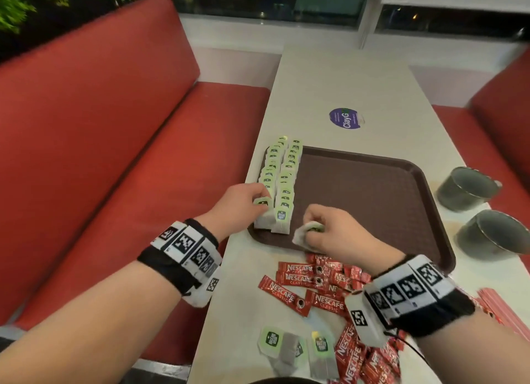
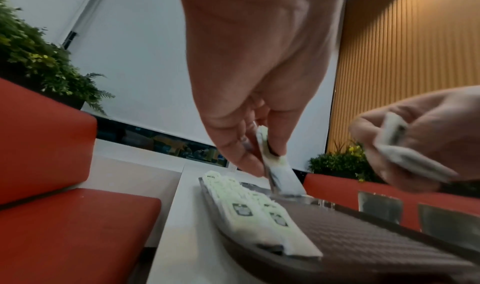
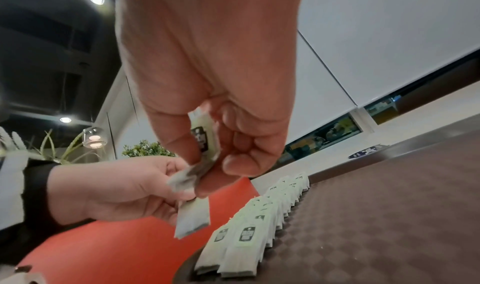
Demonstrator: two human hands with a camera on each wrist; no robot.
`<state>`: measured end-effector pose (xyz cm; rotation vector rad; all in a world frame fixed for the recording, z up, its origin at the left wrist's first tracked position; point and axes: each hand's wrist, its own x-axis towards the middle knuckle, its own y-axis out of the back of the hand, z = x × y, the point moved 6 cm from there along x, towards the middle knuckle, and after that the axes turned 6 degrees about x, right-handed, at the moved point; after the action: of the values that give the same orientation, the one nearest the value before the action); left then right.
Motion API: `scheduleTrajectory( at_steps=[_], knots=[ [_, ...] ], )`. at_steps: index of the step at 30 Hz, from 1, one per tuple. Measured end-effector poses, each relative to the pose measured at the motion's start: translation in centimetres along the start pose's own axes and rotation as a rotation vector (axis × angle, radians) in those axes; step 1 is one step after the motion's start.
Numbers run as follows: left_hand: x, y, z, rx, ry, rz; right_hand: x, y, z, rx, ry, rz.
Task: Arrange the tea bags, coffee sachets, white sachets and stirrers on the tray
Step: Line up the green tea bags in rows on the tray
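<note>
Two rows of green-tagged tea bags (image 1: 282,174) lie overlapped along the left side of the brown tray (image 1: 372,188). My left hand (image 1: 243,204) pinches one tea bag (image 1: 263,214) by its tag at the near end of the left row (image 2: 279,174). My right hand (image 1: 324,230) holds another tea bag (image 1: 308,231) just above the tray's near edge, fingers curled round it (image 3: 201,144). Red coffee sachets (image 1: 318,286) lie in a heap in front of the tray, and loose tea bags (image 1: 295,346) lie at the table's near edge. Red stirrers (image 1: 502,312) show at the right.
Two metal cups (image 1: 467,188) (image 1: 493,234) stand on the table right of the tray. A round purple sticker (image 1: 345,118) sits on the table beyond the tray. Red bench seats (image 1: 114,154) flank the table on both sides.
</note>
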<state>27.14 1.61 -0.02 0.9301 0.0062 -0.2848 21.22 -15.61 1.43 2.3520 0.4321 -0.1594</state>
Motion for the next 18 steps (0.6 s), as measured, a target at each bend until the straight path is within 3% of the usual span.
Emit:
scheduleTrajectory(
  at_steps=[4, 8, 13, 18],
  knots=[
    [1.8, -1.4, -0.2, 0.142, 0.001, -0.126, 3.8, -0.6, 0.7, 0.013, -0.026, 0.048],
    [2.3, -2.5, -0.8, 0.196, 0.012, -0.193, 6.8, -2.2, 2.4, -0.077, -0.102, 0.005],
    [2.7, -3.2, -1.2, 0.25, -0.003, -0.194, 8.1, -3.6, 2.5, -0.109, -0.118, -0.056],
    [2.1, -4.1, -0.5, 0.409, -0.111, -0.144, 8.1, -3.9, 2.2, -0.108, -0.073, -0.082]
  ],
)
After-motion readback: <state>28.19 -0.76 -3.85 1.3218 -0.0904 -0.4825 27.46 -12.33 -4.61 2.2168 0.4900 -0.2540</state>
